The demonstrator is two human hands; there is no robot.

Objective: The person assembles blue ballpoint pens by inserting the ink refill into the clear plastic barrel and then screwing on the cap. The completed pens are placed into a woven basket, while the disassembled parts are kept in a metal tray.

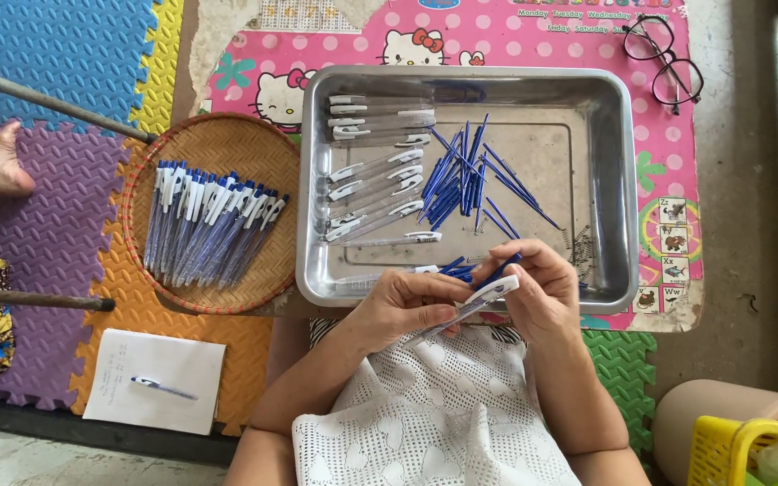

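Observation:
My left hand (407,304) and my right hand (540,290) meet over the near rim of a metal tray (614,180). Together they hold a clear pen with a white clip (479,299): the left grips the barrel, the right pinches the clip end. My right hand also holds several blue refills (495,270). Inside the tray lie several clear pen barrels with white clips (378,171) at the left, and a loose pile of blue refills (470,171) in the middle. A round woven basket (227,135) to the left holds several assembled blue pens (209,220).
Black-framed glasses (664,54) lie on the pink mat at the upper right. A white paper with one pen (157,382) rests on the foam floor tiles at lower left. Another person's foot (6,166) is at the far left. A yellow basket (749,445) stands at lower right.

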